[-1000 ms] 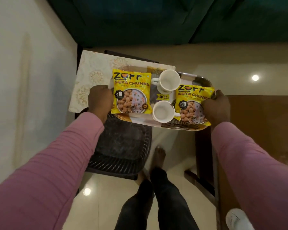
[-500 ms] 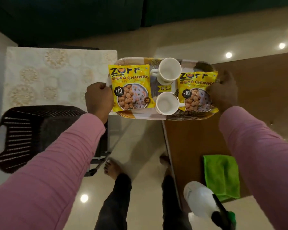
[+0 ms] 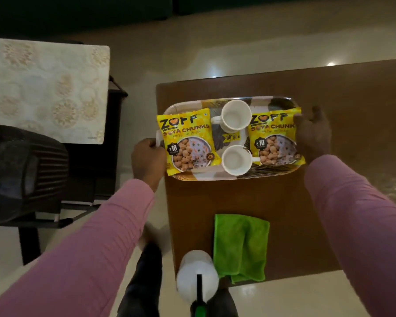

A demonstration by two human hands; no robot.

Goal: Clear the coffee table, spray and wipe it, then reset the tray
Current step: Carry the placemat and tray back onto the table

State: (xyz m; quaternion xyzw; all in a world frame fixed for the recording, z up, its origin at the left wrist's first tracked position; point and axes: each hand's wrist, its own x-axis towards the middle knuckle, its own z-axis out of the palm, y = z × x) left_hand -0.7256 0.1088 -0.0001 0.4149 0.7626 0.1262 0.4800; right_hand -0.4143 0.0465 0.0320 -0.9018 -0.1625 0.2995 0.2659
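Person is wearing a long-sleeved pink top. Left sleeve (image 3: 78, 248) and right sleeve (image 3: 364, 225) are covering the arms to the wrists, plain fabric, softly creasing. Left hand (image 3: 148, 160) and right hand (image 3: 312, 133) are showing bare. Dark trousers (image 3: 144, 271) are covering the legs, blurred.
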